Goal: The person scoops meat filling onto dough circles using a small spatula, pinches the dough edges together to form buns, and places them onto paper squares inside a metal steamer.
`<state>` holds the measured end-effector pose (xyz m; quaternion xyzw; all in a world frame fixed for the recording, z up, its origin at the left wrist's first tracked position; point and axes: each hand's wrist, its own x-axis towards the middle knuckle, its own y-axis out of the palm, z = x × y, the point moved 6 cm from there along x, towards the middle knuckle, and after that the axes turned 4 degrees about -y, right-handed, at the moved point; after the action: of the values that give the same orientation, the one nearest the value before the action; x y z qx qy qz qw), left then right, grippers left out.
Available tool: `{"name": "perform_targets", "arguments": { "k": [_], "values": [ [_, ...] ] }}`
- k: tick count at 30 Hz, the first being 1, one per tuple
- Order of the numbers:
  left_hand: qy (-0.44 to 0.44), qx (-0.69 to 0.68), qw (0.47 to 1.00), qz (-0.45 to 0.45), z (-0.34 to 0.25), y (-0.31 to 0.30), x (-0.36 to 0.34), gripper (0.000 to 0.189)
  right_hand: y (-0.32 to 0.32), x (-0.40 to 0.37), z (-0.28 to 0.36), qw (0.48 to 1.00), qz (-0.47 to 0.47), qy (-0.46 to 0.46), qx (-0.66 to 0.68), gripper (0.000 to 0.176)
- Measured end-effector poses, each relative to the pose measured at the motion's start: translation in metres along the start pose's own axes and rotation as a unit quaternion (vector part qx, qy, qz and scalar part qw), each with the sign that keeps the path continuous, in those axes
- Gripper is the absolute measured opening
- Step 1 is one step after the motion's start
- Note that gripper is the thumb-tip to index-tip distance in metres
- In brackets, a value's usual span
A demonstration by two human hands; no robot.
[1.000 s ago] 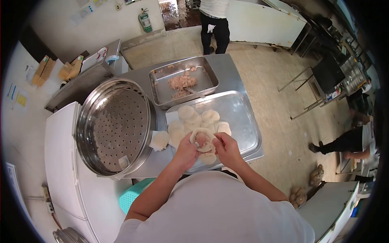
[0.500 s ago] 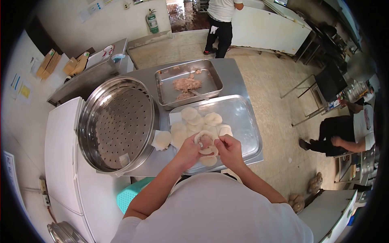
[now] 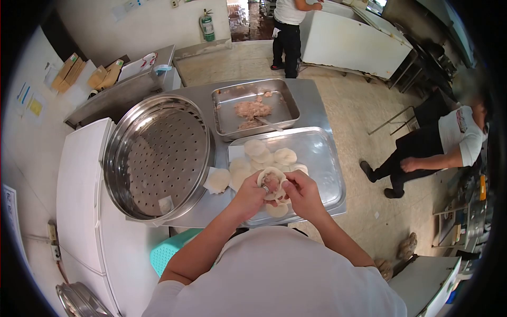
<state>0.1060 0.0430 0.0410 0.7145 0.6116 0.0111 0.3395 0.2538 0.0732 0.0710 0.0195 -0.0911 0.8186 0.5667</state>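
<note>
Cupped in my left hand (image 3: 250,197) is a round dough wrapper (image 3: 278,175) with pinkish meat filling in its middle. The fingers and thumb of my right hand (image 3: 304,197) pinch the wrapper's right edge. Below and behind my hands, several flat dough rounds (image 3: 255,147) lie overlapping on a metal tray (image 3: 322,158). Past the tray, a deep rectangular pan (image 3: 224,113) holds meat filling (image 3: 252,109) with a utensil (image 3: 269,124) resting in it. Left of my hands, one dough round (image 3: 218,180) lies on a square of paper.
A large perforated steamer pan (image 3: 163,153) with a small paper piece stands at left on the metal table (image 3: 311,100). A teal plastic stool (image 3: 169,252) is below the table. One person (image 3: 288,37) stands at the back, another (image 3: 438,142) at the right.
The person at the right has risen from the chair and moved toward the table. My hands still hold the wrapper, with slightly shifted fingers. The view has shifted a little.
</note>
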Motion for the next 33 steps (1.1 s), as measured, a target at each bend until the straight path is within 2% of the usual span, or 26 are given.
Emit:
{"name": "perform_targets", "arguments": {
  "k": [3, 6, 9, 12, 15, 18, 21, 24, 27, 30, 33],
  "values": [
    [-0.011, 0.025, 0.999, 0.025, -0.001, -0.007, 0.0, 0.026, 0.003, -0.001, -0.008, 1.0, -0.001, -0.007, -0.029, 0.009],
    [-0.029, 0.042, 0.999, -0.013, -0.004, -0.01, -0.005, 0.02, 0.008, -0.001, -0.002, 0.996, -0.001, -0.031, -0.087, 0.008],
    [-0.019, 0.037, 0.999, -0.011, -0.001, -0.019, -0.003, 0.019, 0.013, -0.001, 0.0, 0.994, -0.002, -0.041, -0.098, 0.008],
    [0.002, 0.04, 0.999, 0.002, -0.008, -0.019, -0.006, 0.02, 0.013, 0.003, 0.001, 0.994, 0.015, -0.041, -0.105, 0.008],
    [0.002, 0.069, 0.998, 0.004, -0.015, -0.021, -0.009, 0.019, 0.017, 0.01, 0.013, 0.997, -0.016, -0.054, -0.055, 0.009],
    [-0.005, 0.111, 0.993, 0.028, -0.022, -0.018, -0.013, 0.02, 0.018, 0.015, 0.016, 0.993, 0.068, -0.062, -0.076, 0.012],
    [-0.026, 0.144, 0.988, 0.056, -0.02, -0.022, -0.009, 0.021, 0.017, 0.013, 0.014, 0.994, 0.057, -0.052, -0.083, 0.01],
    [-0.038, 0.078, 0.995, 0.055, -0.018, -0.027, -0.006, 0.02, 0.017, 0.014, 0.016, 0.983, 0.034, -0.091, -0.158, 0.006],
    [-0.076, -0.096, 0.991, 0.057, -0.013, -0.025, -0.004, 0.025, 0.018, 0.016, 0.023, 0.975, 0.001, -0.128, -0.182, 0.008],
    [-0.045, -0.04, 0.998, 0.005, -0.006, -0.025, 0.003, 0.026, 0.016, 0.016, 0.019, 0.972, 0.034, -0.113, -0.201, 0.006],
    [-0.015, 0.01, 1.0, 0.006, -0.01, -0.025, 0.005, 0.025, 0.015, 0.023, 0.031, 0.978, 0.017, -0.131, -0.16, 0.006]
  ]
}}
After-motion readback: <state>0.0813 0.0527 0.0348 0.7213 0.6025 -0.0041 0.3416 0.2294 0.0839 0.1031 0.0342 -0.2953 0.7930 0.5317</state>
